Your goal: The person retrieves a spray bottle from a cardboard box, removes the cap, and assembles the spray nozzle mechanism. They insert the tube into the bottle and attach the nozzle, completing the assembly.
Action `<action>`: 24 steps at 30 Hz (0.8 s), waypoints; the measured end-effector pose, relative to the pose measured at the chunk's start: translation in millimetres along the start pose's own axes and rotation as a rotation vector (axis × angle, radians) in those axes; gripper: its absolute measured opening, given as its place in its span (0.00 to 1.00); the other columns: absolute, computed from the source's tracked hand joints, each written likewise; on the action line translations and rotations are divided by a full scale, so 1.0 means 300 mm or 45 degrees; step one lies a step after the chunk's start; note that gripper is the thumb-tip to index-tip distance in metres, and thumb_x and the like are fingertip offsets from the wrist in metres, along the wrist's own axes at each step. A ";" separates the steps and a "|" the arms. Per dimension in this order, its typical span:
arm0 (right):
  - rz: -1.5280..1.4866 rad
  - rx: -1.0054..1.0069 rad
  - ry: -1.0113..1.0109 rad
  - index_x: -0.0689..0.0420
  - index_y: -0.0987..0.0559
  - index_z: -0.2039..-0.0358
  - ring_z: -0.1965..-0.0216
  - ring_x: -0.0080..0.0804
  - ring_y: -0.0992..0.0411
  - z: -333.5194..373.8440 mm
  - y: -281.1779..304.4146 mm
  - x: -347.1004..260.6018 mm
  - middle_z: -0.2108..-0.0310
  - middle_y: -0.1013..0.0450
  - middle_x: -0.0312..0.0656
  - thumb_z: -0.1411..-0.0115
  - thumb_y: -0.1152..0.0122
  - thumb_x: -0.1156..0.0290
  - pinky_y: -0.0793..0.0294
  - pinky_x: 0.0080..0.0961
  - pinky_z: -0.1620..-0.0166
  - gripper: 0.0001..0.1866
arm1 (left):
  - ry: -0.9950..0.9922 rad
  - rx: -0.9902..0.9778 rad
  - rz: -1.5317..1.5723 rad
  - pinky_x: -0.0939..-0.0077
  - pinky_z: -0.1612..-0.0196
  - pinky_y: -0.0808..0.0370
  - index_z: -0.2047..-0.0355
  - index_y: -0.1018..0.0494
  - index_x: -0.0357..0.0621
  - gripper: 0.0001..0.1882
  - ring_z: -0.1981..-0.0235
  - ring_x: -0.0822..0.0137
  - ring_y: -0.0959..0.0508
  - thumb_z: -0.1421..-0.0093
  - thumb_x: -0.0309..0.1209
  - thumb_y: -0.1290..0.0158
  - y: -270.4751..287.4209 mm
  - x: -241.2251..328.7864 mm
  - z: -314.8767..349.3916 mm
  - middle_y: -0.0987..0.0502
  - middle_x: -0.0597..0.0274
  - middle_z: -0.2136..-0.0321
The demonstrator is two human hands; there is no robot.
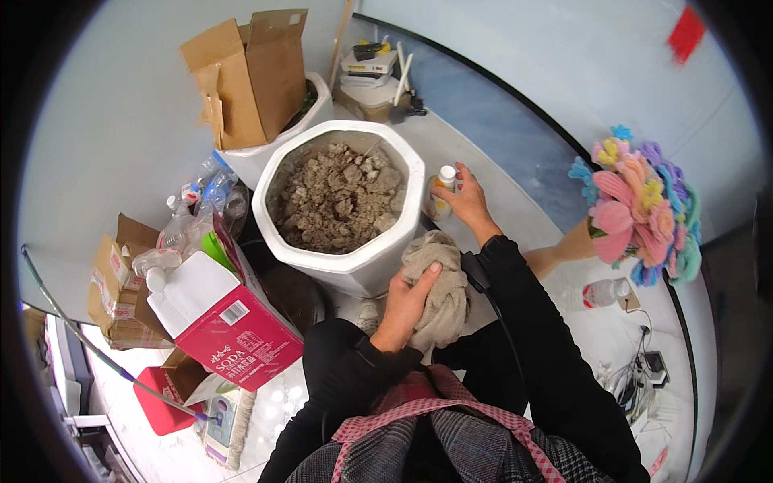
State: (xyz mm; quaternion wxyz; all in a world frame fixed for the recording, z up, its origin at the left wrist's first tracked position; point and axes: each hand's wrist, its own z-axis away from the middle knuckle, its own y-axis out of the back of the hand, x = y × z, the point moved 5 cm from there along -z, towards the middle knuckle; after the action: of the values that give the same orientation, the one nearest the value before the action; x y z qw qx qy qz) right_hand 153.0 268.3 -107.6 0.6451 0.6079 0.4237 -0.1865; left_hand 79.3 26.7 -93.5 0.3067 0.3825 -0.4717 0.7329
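A bunched beige cloth is gripped in my left hand, low in front of the pot, above my knees. My right hand reaches out to the right of the pot, its fingers around a small clear bottle with a white cap and an orange-yellow label. The bottle is upright beside the pot's rim. In front of me is a large white octagonal planter pot, filled with dry, lumpy grey-brown soil. No plant shows in that soil.
Behind the pot, an open cardboard box rests on another white planter. Empty plastic bottles and a pink-and-white carton crowd the left, near a mop. At right are crocheted flowers, a clear bottle and cables.
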 end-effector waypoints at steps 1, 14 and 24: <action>0.016 -0.039 -0.016 0.58 0.33 0.37 0.39 0.53 0.35 0.001 -0.017 0.013 0.38 0.35 0.54 0.52 0.25 0.50 0.33 0.43 0.40 0.46 | -0.002 0.016 -0.001 0.74 0.51 0.24 0.48 0.26 0.35 0.20 0.57 0.71 0.22 0.33 0.38 0.43 0.009 0.000 -0.001 0.20 0.62 0.56; -0.801 0.238 -0.024 0.66 0.25 0.52 0.59 0.31 0.20 0.040 0.204 -0.065 0.59 0.21 0.46 0.44 0.29 0.68 0.20 0.28 0.59 0.23 | 0.040 0.036 0.095 0.76 0.53 0.25 0.51 0.23 0.35 0.20 0.58 0.72 0.21 0.35 0.38 0.41 0.001 0.001 0.010 0.19 0.61 0.58; -1.347 0.228 -0.082 0.64 0.27 0.47 0.54 0.32 0.24 0.257 0.372 -0.211 0.52 0.25 0.44 0.40 0.36 0.61 0.18 0.31 0.58 0.26 | 0.060 0.085 0.074 0.75 0.55 0.24 0.51 0.24 0.34 0.20 0.60 0.71 0.21 0.34 0.39 0.42 0.002 -0.008 0.019 0.19 0.61 0.58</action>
State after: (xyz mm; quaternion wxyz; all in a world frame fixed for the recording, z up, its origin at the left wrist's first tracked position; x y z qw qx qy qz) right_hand 225.7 199.7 3.7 0.4213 0.3581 0.6344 -0.5401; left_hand 81.5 20.9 -94.3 0.2833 0.3611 -0.4507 0.7657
